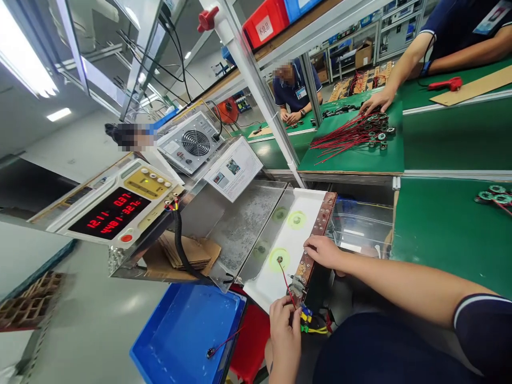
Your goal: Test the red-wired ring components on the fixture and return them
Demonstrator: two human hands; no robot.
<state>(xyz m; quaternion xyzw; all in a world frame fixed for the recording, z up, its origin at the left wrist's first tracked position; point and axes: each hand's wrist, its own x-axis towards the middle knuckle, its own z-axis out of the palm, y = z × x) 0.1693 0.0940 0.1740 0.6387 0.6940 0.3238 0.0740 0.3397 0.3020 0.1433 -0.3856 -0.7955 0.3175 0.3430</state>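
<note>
My left hand (286,330) pinches a thin red wire (285,278) near a metal clip (298,288) at the near end of the fixture. The wire leads to a small round part (280,260) on the white board (264,288), inside a yellow-green ring (276,269). My right hand (325,252) is curled over the edge of the brown strip (306,265), which is studded with screws; its fingertips are pressed together there. Blue, yellow and green connectors (307,317) hang beside the left hand's fingers.
A meter (116,205) with red digits stands at left. Below is a blue bin (180,330) holding one wired part (210,352). A co-worker's hand (378,100) touches a pile of red-wired parts (368,128) on a green bench (352,160). More parts (496,194) lie at right.
</note>
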